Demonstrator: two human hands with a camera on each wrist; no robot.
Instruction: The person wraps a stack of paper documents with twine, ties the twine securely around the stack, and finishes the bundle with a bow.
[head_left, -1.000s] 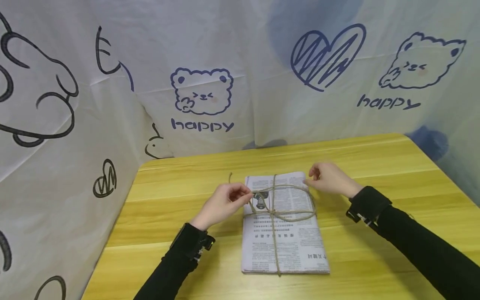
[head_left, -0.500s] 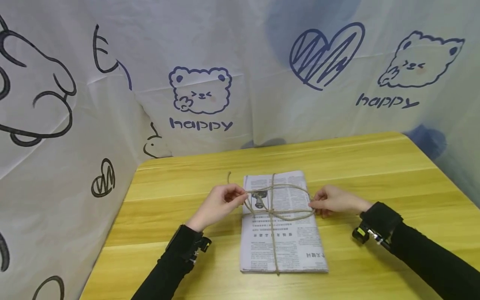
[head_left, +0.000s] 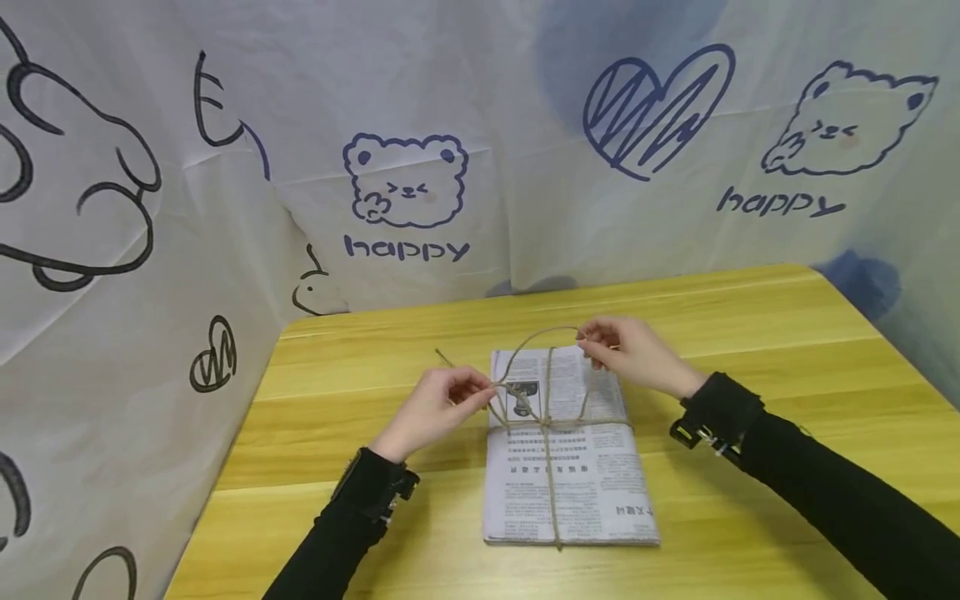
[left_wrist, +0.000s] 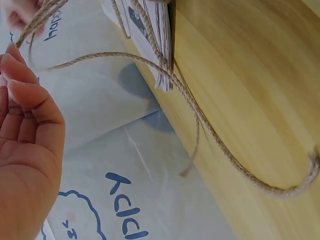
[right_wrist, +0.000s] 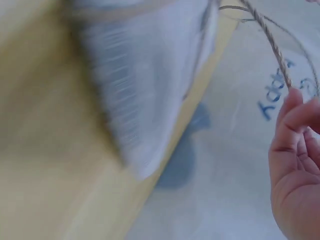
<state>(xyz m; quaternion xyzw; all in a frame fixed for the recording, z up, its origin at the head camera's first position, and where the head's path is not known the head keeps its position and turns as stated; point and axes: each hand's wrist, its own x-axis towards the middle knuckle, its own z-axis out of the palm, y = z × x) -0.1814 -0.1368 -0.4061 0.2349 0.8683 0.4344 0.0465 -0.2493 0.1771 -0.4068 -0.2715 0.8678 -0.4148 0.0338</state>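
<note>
A stack of folded newspapers (head_left: 600,492) lies on the table, wrapped both ways by brown twine (head_left: 550,483) that crosses on its upper half. At the stack's left edge my left hand (head_left: 435,412) pinches the twine between thumb and fingertips. My right hand (head_left: 641,357), over the far right corner, pinches a raised loop of the twine (right_wrist: 272,42) that arcs across to the left hand. In the left wrist view, a loose length of twine (left_wrist: 215,135) curves down past the side of the stack. The newspapers are blurred in the right wrist view.
The yellow wood-grain table (head_left: 337,533) reaches back to a pale cloth (head_left: 510,108) printed with bears, hearts and "happy". More of this cloth hangs along the left and right sides. Black sleeves (head_left: 817,483) cover both arms, with a small camera strapped on each wrist.
My right hand came down to the twine loop at the stack's right edge, took hold, and lifted it up and away. The left hand stayed nearly in place, still pinching the twine.
</note>
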